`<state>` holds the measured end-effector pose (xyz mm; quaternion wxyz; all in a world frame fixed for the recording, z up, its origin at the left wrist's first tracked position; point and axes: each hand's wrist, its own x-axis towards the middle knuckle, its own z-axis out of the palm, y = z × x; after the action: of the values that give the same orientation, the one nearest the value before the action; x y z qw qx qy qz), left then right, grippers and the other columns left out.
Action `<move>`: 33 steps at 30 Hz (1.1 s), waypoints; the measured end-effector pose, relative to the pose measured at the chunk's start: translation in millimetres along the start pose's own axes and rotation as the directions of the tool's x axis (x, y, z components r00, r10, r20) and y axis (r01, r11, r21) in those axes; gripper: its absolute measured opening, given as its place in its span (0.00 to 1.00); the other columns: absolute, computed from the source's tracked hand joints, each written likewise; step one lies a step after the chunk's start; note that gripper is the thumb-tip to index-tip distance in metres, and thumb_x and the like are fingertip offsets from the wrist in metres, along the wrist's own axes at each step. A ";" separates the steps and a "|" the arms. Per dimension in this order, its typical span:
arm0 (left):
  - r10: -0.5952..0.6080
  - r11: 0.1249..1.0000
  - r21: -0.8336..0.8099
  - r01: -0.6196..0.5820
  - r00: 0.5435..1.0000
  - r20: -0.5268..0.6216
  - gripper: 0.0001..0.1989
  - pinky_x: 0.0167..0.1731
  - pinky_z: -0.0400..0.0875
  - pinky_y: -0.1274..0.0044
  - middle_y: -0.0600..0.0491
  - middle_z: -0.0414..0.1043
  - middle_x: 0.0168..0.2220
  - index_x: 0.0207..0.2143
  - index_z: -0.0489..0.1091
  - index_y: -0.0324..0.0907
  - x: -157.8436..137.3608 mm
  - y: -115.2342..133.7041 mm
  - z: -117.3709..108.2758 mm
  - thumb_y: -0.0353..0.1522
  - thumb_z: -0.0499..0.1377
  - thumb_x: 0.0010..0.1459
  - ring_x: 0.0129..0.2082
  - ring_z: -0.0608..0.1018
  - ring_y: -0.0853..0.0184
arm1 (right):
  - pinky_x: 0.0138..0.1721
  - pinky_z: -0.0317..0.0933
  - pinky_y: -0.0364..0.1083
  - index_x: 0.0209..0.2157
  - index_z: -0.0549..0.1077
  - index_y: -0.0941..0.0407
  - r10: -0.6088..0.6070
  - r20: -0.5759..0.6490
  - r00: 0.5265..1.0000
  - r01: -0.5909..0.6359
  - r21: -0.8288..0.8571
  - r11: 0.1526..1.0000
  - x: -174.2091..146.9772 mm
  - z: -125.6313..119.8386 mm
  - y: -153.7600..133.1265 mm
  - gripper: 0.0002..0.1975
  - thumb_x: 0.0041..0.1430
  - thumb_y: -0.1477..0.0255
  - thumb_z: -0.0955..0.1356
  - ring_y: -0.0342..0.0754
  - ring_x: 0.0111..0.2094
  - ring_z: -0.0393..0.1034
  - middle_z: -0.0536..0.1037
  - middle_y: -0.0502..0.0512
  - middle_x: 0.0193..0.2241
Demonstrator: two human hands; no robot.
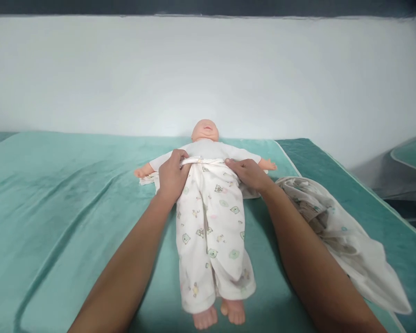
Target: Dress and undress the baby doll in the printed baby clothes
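Note:
A baby doll [206, 131] lies on its back, head away from me, arms spread and bare feet toward me. It wears a white long-sleeved top [208, 149] and white printed pants [211, 222] with small green bear pictures. My left hand [174, 175] grips the waistband at the doll's waist, on the left side. On the other side my right hand [247, 172] pinches the same waistband between thumb and fingers. Patterned cloth shows beneath the doll's arms on both sides, partly hidden by my hands.
A green sheet [72, 194] with several creases covers the bed. To the right lies a crumpled white cloth [350, 249], partly behind my right forearm. A white wall [125, 74] rises behind the doll's head. The bed's edge runs along the far right.

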<state>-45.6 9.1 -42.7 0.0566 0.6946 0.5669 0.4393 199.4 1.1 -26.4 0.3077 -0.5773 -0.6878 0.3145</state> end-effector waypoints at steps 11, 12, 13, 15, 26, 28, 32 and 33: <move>-0.102 0.959 0.265 0.100 0.995 -0.004 0.09 0.29 0.55 0.73 0.49 0.76 0.31 0.39 0.70 0.46 -47.7 -9.7 -17.8 0.35 0.52 0.61 0.33 0.75 0.56 | 0.34 0.59 0.45 0.34 0.76 0.55 -0.109 0.288 0.951 0.107 0.023 0.994 -34.7 -9.7 14.8 0.22 0.47 0.51 0.73 0.49 0.33 0.68 0.78 0.51 0.33; -0.099 0.967 0.237 0.097 0.995 -0.004 0.09 0.29 0.55 0.73 0.49 0.76 0.31 0.37 0.70 0.45 -51.0 -8.7 -18.7 0.35 0.51 0.61 0.33 0.75 0.57 | 0.35 0.60 0.45 0.38 0.77 0.55 -0.097 0.298 0.950 0.087 0.044 0.995 -38.8 -9.0 14.4 0.23 0.44 0.53 0.75 0.50 0.34 0.69 0.78 0.51 0.35; -0.096 0.974 0.205 0.095 0.995 -0.004 0.08 0.29 0.55 0.73 0.49 0.75 0.32 0.35 0.70 0.45 -53.9 -7.6 -19.4 0.35 0.51 0.61 0.33 0.74 0.57 | 0.36 0.60 0.45 0.39 0.77 0.55 -0.076 0.284 0.956 0.064 0.052 0.997 -42.5 -7.3 13.8 0.25 0.42 0.54 0.76 0.50 0.35 0.69 0.79 0.51 0.35; -0.090 0.987 0.131 0.090 0.996 -0.007 0.08 0.30 0.56 0.74 0.50 0.74 0.32 0.32 0.68 0.44 -58.8 -5.3 -20.8 0.34 0.51 0.61 0.33 0.73 0.59 | 0.35 0.59 0.45 0.36 0.78 0.56 -0.033 0.202 0.979 0.027 0.035 0.999 -48.9 -1.5 12.6 0.24 0.40 0.54 0.76 0.49 0.33 0.68 0.77 0.50 0.31; -0.015 1.000 -0.024 0.011 0.981 -0.193 0.06 0.30 0.61 0.75 0.55 0.66 0.26 0.24 0.59 0.45 -83.5 4.7 -30.0 0.30 0.51 0.55 0.29 0.70 0.66 | 0.26 0.44 0.45 0.17 0.57 0.54 -0.095 -0.365 0.926 0.025 -0.193 0.981 -84.6 46.0 5.0 0.17 0.52 0.63 0.66 0.44 0.23 0.52 0.59 0.47 0.15; -0.011 1.000 0.002 0.011 0.979 -0.201 0.06 0.29 0.60 0.75 0.55 0.65 0.24 0.24 0.59 0.45 -90.2 8.5 -31.1 0.30 0.51 0.54 0.28 0.69 0.66 | 0.27 0.44 0.46 0.18 0.55 0.53 -0.096 -0.429 0.898 -0.011 -0.238 0.971 -89.5 51.1 1.0 0.16 0.52 0.65 0.64 0.46 0.23 0.54 0.62 0.49 0.15; -0.087 0.995 -0.066 0.077 0.984 -0.154 0.04 0.30 0.62 0.75 0.57 0.66 0.24 0.26 0.61 0.45 -108.9 18.7 -38.8 0.30 0.52 0.54 0.27 0.70 0.67 | 0.31 0.51 0.46 0.25 0.65 0.52 -0.132 -0.385 0.914 0.055 -0.206 0.977 -93.5 55.0 -2.7 0.03 0.50 0.69 0.63 0.50 0.28 0.63 0.72 0.52 0.23; -0.123 0.988 -0.105 0.110 0.985 -0.122 0.02 0.31 0.63 0.76 0.57 0.68 0.25 0.28 0.62 0.45 -113.3 20.7 -41.4 0.30 0.53 0.53 0.28 0.70 0.67 | 0.33 0.53 0.46 0.28 0.66 0.52 -0.154 -0.357 0.921 0.103 -0.156 0.982 -93.5 55.1 -2.1 0.02 0.49 0.70 0.63 0.50 0.30 0.65 0.74 0.52 0.26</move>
<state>-55.0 -110.4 -67.5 0.0794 0.6269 0.5870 0.5061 168.3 -95.8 -64.1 0.4114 -0.5989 -0.6741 0.1330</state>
